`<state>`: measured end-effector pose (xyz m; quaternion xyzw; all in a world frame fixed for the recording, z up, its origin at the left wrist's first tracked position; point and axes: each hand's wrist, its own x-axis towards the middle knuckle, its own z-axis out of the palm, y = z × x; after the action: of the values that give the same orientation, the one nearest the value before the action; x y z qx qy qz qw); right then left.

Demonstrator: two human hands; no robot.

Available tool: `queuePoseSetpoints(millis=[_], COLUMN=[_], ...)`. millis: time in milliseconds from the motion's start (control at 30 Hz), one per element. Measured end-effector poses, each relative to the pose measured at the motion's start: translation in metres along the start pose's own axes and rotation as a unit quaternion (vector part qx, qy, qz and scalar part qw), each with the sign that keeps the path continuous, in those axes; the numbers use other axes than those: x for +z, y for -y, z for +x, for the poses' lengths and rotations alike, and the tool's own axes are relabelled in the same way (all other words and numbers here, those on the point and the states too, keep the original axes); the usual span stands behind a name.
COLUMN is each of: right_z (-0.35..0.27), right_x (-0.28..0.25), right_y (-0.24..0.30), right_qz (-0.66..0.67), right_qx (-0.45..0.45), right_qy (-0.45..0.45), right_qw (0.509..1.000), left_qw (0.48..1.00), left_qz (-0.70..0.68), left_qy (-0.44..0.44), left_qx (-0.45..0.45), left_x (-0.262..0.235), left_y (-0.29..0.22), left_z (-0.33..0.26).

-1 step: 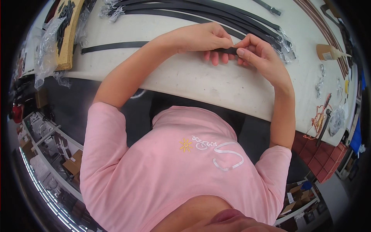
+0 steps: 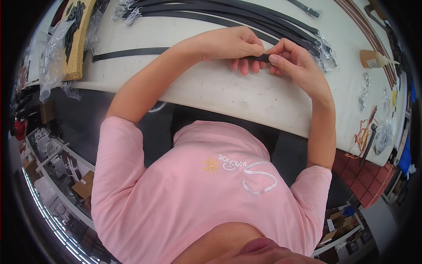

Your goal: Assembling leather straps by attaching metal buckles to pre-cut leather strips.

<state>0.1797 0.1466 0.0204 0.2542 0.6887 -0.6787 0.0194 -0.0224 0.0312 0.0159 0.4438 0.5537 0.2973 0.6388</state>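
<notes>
A flat black belt lies along the table from the left and passes behind my left forearm to my hands. My left hand is closed round it near its right end, fingertips showing below the strap. Thumb and fingers of my right hand pinch the same belt close beside the left hand. What lies between the fingertips is mostly hidden. Just beyond my hands, several more black belts lie in a bundle, their ends wrapped in clear plastic.
At far left a yellow-edged tray holds small black strips beside clear plastic. A squeeze bottle lies at right, near long brown strips. Cords and a thin dark tool lie by the right table edge, above a red crate.
</notes>
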Motion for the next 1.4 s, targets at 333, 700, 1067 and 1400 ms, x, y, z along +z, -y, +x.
queuePoseSetpoints(millis=[333,700,1067,1400], right_z=[0.003,0.003,0.0,0.002], right_x=[0.001,-0.005,-0.004,-0.006], right_y=[-0.002,0.0,0.002,-0.002], right_qz=[-0.008,0.008,0.015,0.005], right_qx=[-0.021,-0.041,-0.027,-0.024], right_qy=[-0.011,-0.013,-0.009,-0.014], right_qw=[1.0,0.999,0.999,1.0], left_qw=[1.0,0.999,0.999,0.992], left_qz=[-0.007,0.008,-0.044,0.07], left_qy=[-0.013,-0.025,-0.006,-0.081], left_qx=[0.022,0.032,0.009,0.071], left_x=[0.004,0.002,0.003,0.011], left_y=[0.008,-0.002,0.0,0.016], left_z=[0.002,-0.007,-0.005,0.001])
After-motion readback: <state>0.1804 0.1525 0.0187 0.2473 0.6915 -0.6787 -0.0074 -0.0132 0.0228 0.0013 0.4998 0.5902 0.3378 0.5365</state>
